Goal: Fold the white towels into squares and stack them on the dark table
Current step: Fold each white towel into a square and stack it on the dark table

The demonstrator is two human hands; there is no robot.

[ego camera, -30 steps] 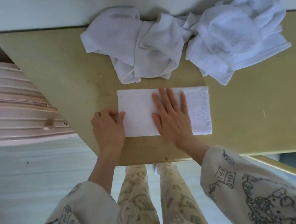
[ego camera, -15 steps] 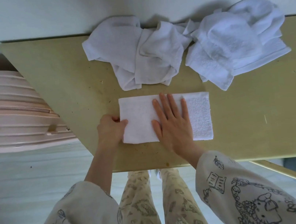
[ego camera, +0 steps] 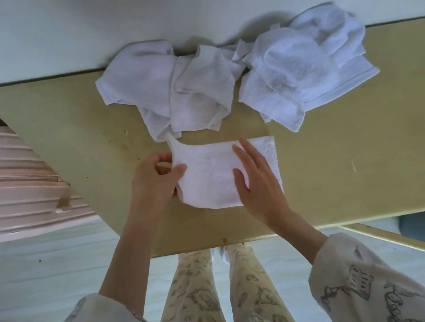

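Towel (ego camera: 209, 177) on the desk (ego camera: 341, 147) is half folded, its left end lifted off the surface and curling over toward 3 o'clock. Fingers (ego camera: 162, 158) of the left hand (ego camera: 154, 182) are curled, with the thumb on top of the cloth, pinching that raised left edge; one corner of the lifted end sticks up at about 12 o'clock from the hand. Fingers (ego camera: 249, 155) of the right hand (ego camera: 257, 184) lie straight and together, flat on the middle of the towel, pressing it down and holding nothing; they point toward 11 o'clock. A strip of the towel shows bare at 3 o'clock of the right hand, lying flat on the desk. The towel sits near the front edge of the desk, just in front of the person.

At 12 o'clock from the towel, along the back edge of the desk against the wall, lie two loose heaps of white cloth: a crumpled heap (ego camera: 177, 97) whose lowest corner nearly meets the lifted towel end, and at 1 o'clock a fluffier heap (ego camera: 302, 70). The two heaps touch each other at the back.

At 9 o'clock, beside the desk, stands a pink suitcase (ego camera: 8, 185). Printed sleeves (ego camera: 368, 289) and printed trousers (ego camera: 196, 301) fill the 6 o'clock side.
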